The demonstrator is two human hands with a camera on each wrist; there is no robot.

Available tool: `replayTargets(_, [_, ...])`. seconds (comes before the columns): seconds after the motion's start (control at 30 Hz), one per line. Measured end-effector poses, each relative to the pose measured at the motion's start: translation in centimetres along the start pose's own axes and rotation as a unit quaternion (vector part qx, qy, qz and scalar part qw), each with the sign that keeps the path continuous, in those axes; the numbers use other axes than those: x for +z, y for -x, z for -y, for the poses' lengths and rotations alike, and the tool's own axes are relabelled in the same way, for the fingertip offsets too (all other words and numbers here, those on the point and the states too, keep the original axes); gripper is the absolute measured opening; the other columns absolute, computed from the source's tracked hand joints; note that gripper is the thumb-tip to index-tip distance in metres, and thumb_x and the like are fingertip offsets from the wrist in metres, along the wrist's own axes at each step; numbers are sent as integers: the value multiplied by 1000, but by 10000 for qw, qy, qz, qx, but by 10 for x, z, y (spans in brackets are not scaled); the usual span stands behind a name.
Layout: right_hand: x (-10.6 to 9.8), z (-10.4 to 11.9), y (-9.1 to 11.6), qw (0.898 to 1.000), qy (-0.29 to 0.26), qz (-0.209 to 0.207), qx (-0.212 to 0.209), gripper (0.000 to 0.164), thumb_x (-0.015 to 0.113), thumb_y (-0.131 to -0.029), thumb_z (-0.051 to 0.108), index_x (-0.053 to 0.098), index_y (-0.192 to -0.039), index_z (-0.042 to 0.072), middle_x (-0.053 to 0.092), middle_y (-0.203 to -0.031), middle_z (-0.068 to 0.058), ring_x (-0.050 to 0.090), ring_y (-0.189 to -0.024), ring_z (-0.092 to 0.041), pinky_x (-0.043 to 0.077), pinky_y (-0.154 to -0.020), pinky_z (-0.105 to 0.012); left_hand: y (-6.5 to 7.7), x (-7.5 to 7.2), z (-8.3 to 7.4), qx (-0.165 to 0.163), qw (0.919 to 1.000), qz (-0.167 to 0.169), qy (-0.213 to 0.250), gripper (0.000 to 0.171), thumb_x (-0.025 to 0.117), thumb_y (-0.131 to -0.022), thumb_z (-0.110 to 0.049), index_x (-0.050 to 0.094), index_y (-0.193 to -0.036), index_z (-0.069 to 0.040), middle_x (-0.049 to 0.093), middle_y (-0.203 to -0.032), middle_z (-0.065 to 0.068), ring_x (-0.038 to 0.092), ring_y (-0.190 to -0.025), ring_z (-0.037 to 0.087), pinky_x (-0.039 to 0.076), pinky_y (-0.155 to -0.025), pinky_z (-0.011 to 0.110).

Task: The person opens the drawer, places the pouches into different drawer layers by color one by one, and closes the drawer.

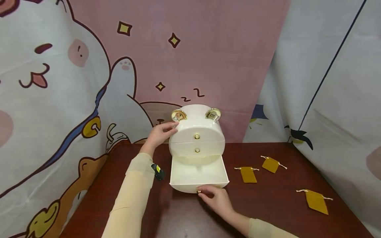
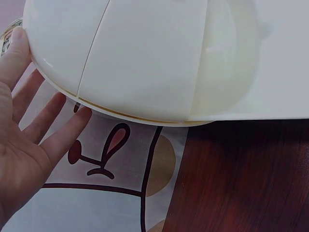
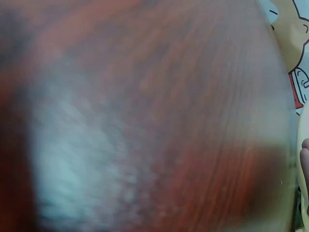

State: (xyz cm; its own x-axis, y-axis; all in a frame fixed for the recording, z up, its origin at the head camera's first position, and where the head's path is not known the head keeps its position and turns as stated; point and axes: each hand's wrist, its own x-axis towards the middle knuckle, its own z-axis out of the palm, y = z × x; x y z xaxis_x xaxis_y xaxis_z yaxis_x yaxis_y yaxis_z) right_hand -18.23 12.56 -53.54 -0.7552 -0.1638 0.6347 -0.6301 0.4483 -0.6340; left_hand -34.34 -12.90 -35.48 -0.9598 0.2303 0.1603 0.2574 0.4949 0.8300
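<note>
A white drawer box [image 1: 196,119] with two gold ear-shaped pieces on top stands on the table. Its bottom drawer [image 1: 199,170] is pulled out, and no contents show inside; the two upper drawer fronts are closed. My right hand [image 1: 218,200] pinches the small gold knob [image 1: 198,191] of that drawer between thumb and finger. At the box's upper left side, below one gold ear, rests my left hand [image 1: 160,134]. In the left wrist view its fingers [image 2: 53,104] are spread and fairly straight along the rim. The right wrist view is mostly blurred tabletop.
Three mustard drawstring pouches lie right of the box: a near-box pouch [image 1: 248,174], a farther pouch [image 1: 271,164] and one toward the right edge [image 1: 317,202]. A small black device [image 1: 158,172] is by the left wrist. A cartoon-printed cloth [image 1: 208,49] hangs behind the dark table [image 1: 184,218].
</note>
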Motion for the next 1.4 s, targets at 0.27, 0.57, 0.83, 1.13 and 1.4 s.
replayTargets(0.27, [-24, 9, -5, 9979, -388, -45, 511, 23, 84, -78, 4, 77, -97, 15, 75, -82, 4, 68, -71, -3, 54, -64, -19, -1, 1, 0, -53, 10000, -3, 28, 46, 69, -92, -44, 64, -135, -29, 52, -145, -2, 54, -124, 25, 49, -97, 47])
replayTargets(0.57, [-61, 9, -21, 9946, -203, -449, 911, 24, 81, -78, -3, 76, -99, 5, 72, -69, -1, 68, -62, -15, 51, -59, -16, -2, 0, 0, -21, 10000, -6, 48, 46, 70, -92, -44, 64, -135, -28, 53, -144, -1, 54, -124, 26, 48, -98, 47])
replayTargets(0.83, [-96, -5, -31, 9856, -343, -608, 1539, 22, 81, -83, 5, 75, -104, 8, 71, -73, 1, 67, -65, -13, 54, -58, -20, -1, 1, -1, -48, 10000, 6, 66, 45, 70, -93, -42, 64, -135, -27, 53, -144, 0, 55, -123, 26, 48, -98, 47])
replayTargets(1.13, [-128, -46, -36, 9934, 239, -286, 1082, 28, 81, -84, 12, 74, -110, 19, 73, -87, 8, 68, -80, -9, 57, -68, -29, -2, 0, 1, -27, 10000, 15, 70, 45, 70, -93, -41, 64, -136, -27, 53, -144, 0, 54, -123, 26, 48, -98, 47])
replayTargets(1.4, [-155, -74, -41, 9859, 96, 680, 1525, 33, 77, -89, 23, 70, -121, 19, 73, -100, 3, 68, -89, -14, 57, -71, -27, -2, 1, 1, -48, 9999, 1, 93, 45, 70, -92, -42, 65, -135, -28, 53, -144, 0, 54, -123, 26, 48, -97, 47])
